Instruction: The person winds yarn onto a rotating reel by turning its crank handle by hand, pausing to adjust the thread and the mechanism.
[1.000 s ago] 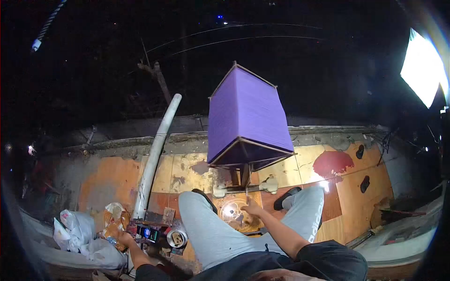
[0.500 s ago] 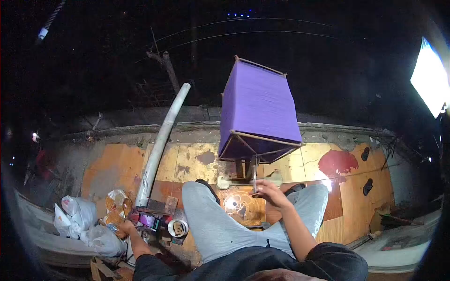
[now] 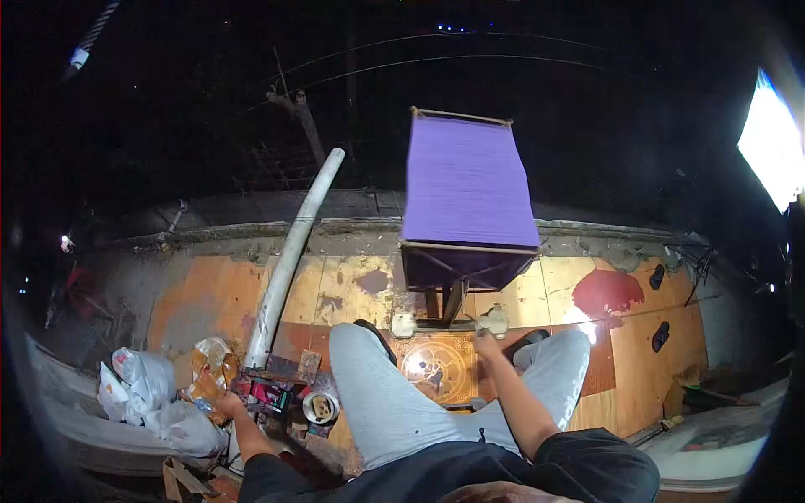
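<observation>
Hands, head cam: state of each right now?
Left hand: down by the orange bag; grip cannot be told.
Right hand: reaching under the purple spool frame; grip cannot be told.

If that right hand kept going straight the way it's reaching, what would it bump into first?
Probably the wooden stand under the purple thread frame. The right hand points up and slightly left toward its base, though depth is hard to judge here.

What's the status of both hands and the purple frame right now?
Right hand at the stand below the purple frame, grip unclear. Left hand down by the bags. Nothing in the way.
</observation>
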Tool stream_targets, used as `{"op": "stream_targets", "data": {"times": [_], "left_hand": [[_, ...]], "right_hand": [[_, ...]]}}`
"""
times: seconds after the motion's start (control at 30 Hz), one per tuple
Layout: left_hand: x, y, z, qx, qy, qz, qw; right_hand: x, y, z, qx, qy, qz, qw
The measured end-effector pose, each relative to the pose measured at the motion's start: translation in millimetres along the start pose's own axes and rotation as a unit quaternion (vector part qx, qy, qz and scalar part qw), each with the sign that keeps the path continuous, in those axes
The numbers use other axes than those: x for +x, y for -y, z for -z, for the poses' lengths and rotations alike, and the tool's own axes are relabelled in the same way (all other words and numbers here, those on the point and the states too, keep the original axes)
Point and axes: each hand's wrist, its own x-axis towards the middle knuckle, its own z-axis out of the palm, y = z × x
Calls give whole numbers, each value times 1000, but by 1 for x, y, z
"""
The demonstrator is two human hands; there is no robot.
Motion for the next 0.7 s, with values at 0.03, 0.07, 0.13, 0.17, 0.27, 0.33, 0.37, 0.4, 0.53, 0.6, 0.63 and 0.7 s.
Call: {"op": "stream_targets", "data": {"times": [0.03,0.07,0.13,0.17,0.27,0.33,0.37,0.4,0.53,0.6,0.63,0.7], "left_hand": [[-1,-2,2,-5,-9,-24,1000],[-2,-4,3,-6,-9,-26,1000],[-2,-10,6,-13,15,54,998],[-3,-13,9,-15,27,93,995],[-8,-14,15,-36,28,29,999],[-4,-12,15,-46,28,-1,999],[9,6,-2,-6,39,-14,999],[10,4,1,34,50,-25,998],[-5,-12,10,21,-7,10,1000],[11,20,-15,24,-21,15,999],[23,36,-28,40,-4,-1,999],[13,16,-17,47,4,71,996]], "right_hand": [[-16,23,-16,-45,45,-47,997],[-44,59,-36,-89,89,-94,988],[-93,138,-31,-14,235,-91,967],[-98,136,-46,74,270,-109,954],[-139,193,-33,232,382,-116,887],[-148,203,-29,313,401,-79,857],[-151,207,-22,314,402,-81,856],[-152,208,-11,362,427,-60,827],[-159,229,61,497,418,-69,757],[-145,213,90,525,398,-32,752],[-149,217,108,411,325,9,852],[-138,212,131,295,196,21,935]]}}
